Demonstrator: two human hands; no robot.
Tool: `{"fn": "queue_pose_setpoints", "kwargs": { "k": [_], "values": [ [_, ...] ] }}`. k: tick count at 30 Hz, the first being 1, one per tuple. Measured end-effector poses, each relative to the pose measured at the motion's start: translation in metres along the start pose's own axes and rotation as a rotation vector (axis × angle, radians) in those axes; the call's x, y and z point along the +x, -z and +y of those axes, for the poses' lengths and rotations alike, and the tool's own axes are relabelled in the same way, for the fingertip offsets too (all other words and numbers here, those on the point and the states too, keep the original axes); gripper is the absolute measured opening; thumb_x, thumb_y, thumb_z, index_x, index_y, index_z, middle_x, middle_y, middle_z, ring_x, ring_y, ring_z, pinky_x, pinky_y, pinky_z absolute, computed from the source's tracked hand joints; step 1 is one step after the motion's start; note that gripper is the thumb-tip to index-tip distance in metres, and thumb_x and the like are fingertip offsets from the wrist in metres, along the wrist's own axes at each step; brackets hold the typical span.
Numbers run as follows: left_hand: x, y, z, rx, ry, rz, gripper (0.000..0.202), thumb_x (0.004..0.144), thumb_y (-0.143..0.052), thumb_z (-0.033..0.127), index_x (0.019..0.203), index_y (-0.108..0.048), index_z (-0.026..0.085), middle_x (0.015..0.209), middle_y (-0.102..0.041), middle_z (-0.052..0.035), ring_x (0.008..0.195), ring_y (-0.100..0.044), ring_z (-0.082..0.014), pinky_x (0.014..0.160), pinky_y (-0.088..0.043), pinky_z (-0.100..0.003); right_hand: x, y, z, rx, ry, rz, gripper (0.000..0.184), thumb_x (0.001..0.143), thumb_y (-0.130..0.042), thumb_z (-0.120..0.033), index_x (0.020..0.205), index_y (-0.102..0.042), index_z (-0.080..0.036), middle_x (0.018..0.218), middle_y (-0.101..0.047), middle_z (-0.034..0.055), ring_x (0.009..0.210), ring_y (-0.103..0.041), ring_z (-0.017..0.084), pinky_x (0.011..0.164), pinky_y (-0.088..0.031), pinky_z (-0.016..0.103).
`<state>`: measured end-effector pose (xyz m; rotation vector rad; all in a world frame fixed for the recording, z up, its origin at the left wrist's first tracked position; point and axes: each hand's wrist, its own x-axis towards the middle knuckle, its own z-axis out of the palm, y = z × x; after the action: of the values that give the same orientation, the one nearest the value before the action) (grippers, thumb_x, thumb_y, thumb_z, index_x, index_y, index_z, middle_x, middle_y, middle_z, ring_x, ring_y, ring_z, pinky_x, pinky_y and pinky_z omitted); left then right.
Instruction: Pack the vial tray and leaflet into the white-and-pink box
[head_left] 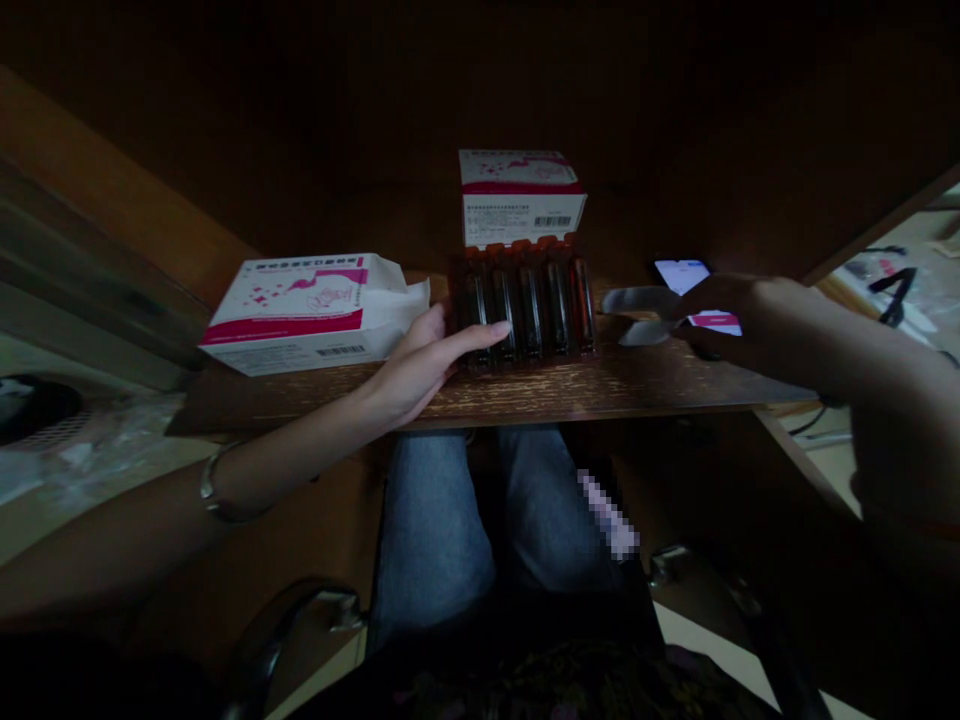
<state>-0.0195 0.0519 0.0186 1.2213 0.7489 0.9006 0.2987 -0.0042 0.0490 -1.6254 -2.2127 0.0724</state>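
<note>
Left hand [420, 368] grips reddish-brown plastic tray of dark vials [531, 310] over brown wood-grain desktop [330, 396], in front of rear white-and-magenta cardboard box [523, 208]. Right hand [739, 300] pinches blurred pale folded strip [643, 300], right of tray.

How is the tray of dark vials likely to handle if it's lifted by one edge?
The tray looks like thin plastic, so may flex slightly. Its five vials look glossy and glassy, so probably fragile. Lying in rows, they seem unlikely to roll.
</note>
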Motion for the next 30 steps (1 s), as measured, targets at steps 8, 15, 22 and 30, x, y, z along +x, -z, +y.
{"fn": "queue_pose_setpoints", "kwargs": {
  "k": [8, 15, 22, 30],
  "values": [
    [-0.002, 0.003, -0.002, 0.070, 0.016, -0.003, 0.045, 0.069, -0.080, 0.025, 0.108, -0.061, 0.015, 0.117, -0.069, -0.0085, 0.114, -0.061, -0.0265, 0.104, -0.045, -0.042, 0.008, -0.003, -0.050, 0.250, 0.130, 0.279, 0.010, 0.090, -0.060, -0.030, 0.083, -0.059, -0.022, 0.098, -0.063, 0.0071, 0.096, -0.060, 0.023, 0.086, -0.046, 0.040],
    [-0.002, 0.004, -0.003, 0.074, -0.006, -0.032, 0.050, 0.069, -0.080, 0.024, 0.113, -0.059, 0.016, 0.120, -0.068, -0.0069, 0.116, -0.059, -0.0240, 0.104, -0.044, -0.038, 0.013, -0.026, -0.063, 0.709, 0.027, -0.025, 0.016, 0.090, -0.062, -0.041, 0.088, -0.063, -0.024, 0.079, -0.060, -0.0002, 0.069, -0.056, 0.016, 0.058, -0.043, 0.027],
    [-0.001, 0.004, -0.002, 0.060, 0.002, -0.021, 0.050, 0.070, -0.079, 0.024, 0.116, -0.060, 0.015, 0.121, -0.068, -0.0071, 0.116, -0.059, -0.0243, 0.105, -0.043, -0.039, 0.035, -0.048, -0.063, 0.550, -0.010, 0.318, 0.049, 0.073, -0.079, -0.046, 0.106, -0.050, -0.024, 0.097, -0.057, 0.0041, 0.083, -0.058, 0.021, 0.066, -0.048, 0.033],
    [-0.003, 0.003, -0.003, 0.082, -0.111, 0.032, 0.050, 0.073, -0.078, 0.032, 0.115, -0.058, 0.014, 0.124, -0.065, -0.0090, 0.121, -0.057, -0.0269, 0.107, -0.042, -0.042, 0.045, -0.051, -0.077, 0.738, -0.273, 0.053, 0.050, 0.081, -0.059, -0.067, 0.082, -0.066, -0.017, 0.075, -0.067, 0.0064, 0.067, -0.060, 0.020, 0.058, -0.047, 0.032]
  ]
}}
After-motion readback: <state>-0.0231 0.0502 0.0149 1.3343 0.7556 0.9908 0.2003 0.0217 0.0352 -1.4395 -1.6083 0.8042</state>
